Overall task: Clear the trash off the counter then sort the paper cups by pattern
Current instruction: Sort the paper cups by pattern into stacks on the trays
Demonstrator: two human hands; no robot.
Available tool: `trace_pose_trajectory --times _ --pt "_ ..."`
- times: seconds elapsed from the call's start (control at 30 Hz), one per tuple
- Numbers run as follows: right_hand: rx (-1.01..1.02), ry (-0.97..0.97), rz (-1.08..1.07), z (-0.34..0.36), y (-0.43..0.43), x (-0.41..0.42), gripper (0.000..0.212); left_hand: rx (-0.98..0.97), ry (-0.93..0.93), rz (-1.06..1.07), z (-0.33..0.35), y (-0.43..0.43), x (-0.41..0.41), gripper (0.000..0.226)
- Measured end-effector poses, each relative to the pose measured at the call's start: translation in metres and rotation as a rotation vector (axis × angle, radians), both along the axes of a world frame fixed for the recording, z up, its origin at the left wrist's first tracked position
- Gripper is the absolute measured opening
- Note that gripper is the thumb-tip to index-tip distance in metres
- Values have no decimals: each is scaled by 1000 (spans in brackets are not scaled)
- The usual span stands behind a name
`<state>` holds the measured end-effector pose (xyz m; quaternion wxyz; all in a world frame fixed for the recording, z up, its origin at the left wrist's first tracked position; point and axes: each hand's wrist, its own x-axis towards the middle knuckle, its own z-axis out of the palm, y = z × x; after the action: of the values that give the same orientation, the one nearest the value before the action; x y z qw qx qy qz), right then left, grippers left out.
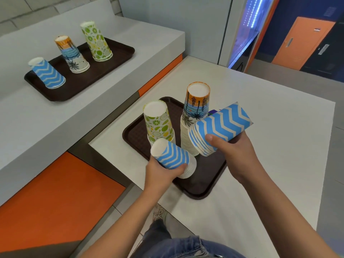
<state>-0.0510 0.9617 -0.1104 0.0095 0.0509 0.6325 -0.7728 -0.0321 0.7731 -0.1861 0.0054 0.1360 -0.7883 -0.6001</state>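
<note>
open counter (275,149) right of near tray (202,192), cup stacks (158,123) crowding its middle

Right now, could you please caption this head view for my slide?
Left hand holds a smaller zigzag stack, right hand a longer zigzag stack, over the near tray.

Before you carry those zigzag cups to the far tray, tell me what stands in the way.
The lime stack on the near tray stands between the zigzag stack in the right hand and the far tray; beyond it nothing visible does.
</note>
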Motion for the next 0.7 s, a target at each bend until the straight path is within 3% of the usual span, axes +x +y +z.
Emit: trace_pose_trajectory --times 0.13,0.27,0.33,0.5,0.7 --pt "-82 51 136 31 -20 0 87 88 63 102 42 -30 13 58" --pt "-130 125 257 69 -53 -15 65 111 137 210 85 -69 8 51" --pt "-134 145 274 85 -78 -27 65 112 174 268 104 -97 -3 52" --pt "-175 164 240 110 -158 -70 74 119 278 391 146 -178 -49 38" --pt "-277 81 150 112 -274 -140 59 145 347 488 186 -309 -147 44"
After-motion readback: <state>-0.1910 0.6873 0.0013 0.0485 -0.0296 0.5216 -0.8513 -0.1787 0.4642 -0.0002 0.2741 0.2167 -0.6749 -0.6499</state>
